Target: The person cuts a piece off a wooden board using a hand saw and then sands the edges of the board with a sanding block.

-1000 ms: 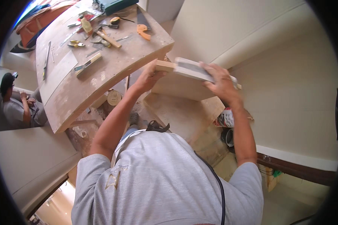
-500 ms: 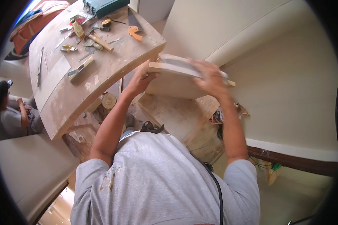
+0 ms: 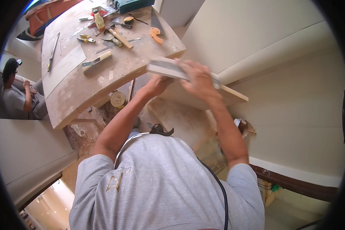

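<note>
My right hand point(image 3: 200, 79) is closed round a long grey sanding block point(image 3: 166, 68), slightly blurred by motion. The block lies along the upper edge of a pale wooden board point(image 3: 234, 95), its far-left end jutting past the board's left end. My left hand point(image 3: 157, 85) grips the board at that left end, just below the block; its fingertips are partly hidden. The board stands on edge and slants down to the right.
A worktable point(image 3: 115, 78) at left carries a hammer point(image 3: 121, 39), pliers point(image 3: 86, 38), an orange-handled saw point(image 3: 156, 35), a brush point(image 3: 97, 62) and a glue bottle point(image 3: 99, 21). Beneath it stands a round can point(image 3: 118, 99). Another person point(image 3: 21, 94) sits far left. Pale panels point(image 3: 283, 92) rise at right.
My right hand has slid the block leftward along the board's edge, past its left end. The board's right end now shows lower. My left hand keeps its grip; the whole view has shifted a little.
</note>
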